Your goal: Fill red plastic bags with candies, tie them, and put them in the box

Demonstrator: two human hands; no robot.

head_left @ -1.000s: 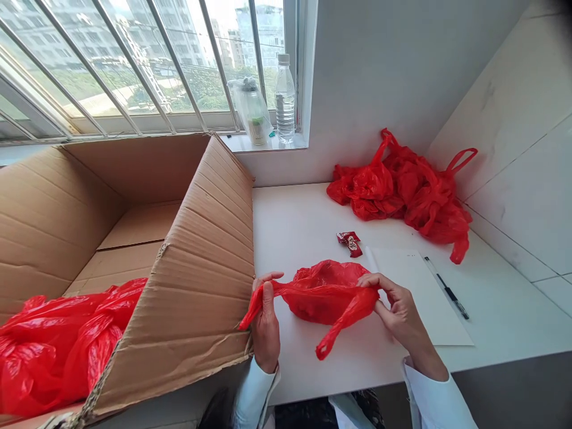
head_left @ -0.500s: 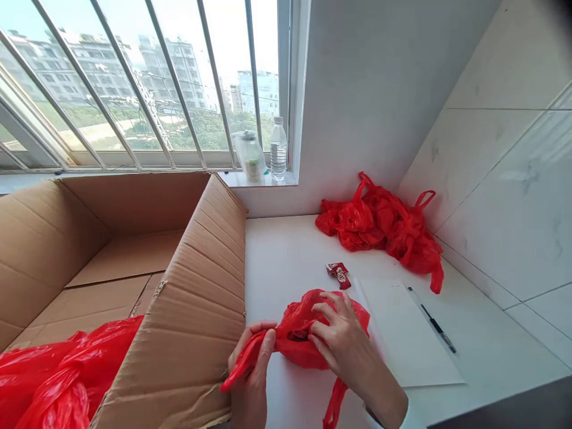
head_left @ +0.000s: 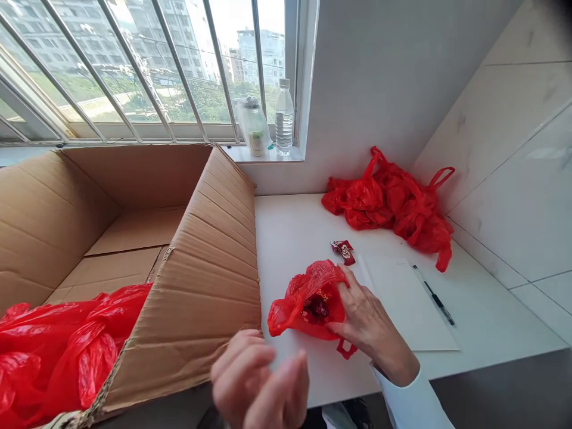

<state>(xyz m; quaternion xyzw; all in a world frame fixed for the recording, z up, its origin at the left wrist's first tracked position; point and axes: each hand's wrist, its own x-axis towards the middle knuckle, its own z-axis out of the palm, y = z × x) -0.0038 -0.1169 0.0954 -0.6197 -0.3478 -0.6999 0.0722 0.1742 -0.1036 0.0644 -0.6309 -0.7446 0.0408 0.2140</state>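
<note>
A person's two bare hands work over a white table [head_left: 288, 232], seen from above. With a small red plastic bag [head_left: 310, 281] as the clock's center, its mouth gapes upward, showing dark, shiny pieces [head_left: 317, 310] inside, too small to identify.

At 3 o'clock the right hand [head_left: 360, 310] clasps the bag's side, fingers at the far rim and thumb at the near rim; whether the tips pinch plastic is hidden. At 7 o'clock the left hand [head_left: 261, 381] is blurred, fingers curled, apart from the bag; I cannot tell whether it pinches anything.

The bag looks light, thin and limp, probably slippery and easily torn, and its mouth would likely sag if unsupported. The rim seems the best hold for keeping it open, and the loop handle [head_left: 346, 349] at 5 o'clock for lifting.

Red wrapped packets [head_left: 345, 253] lie at 1 o'clock, just beyond the bag. A heap of red bags [head_left: 393, 202] sits farther off at 2 o'clock. White paper [head_left: 402, 316] and a black pen [head_left: 434, 296] lie toward 3 o'clock. At 9 o'clock stands an open cardboard box [head_left: 205, 286] with red plastic [head_left: 80, 351] inside.
</note>
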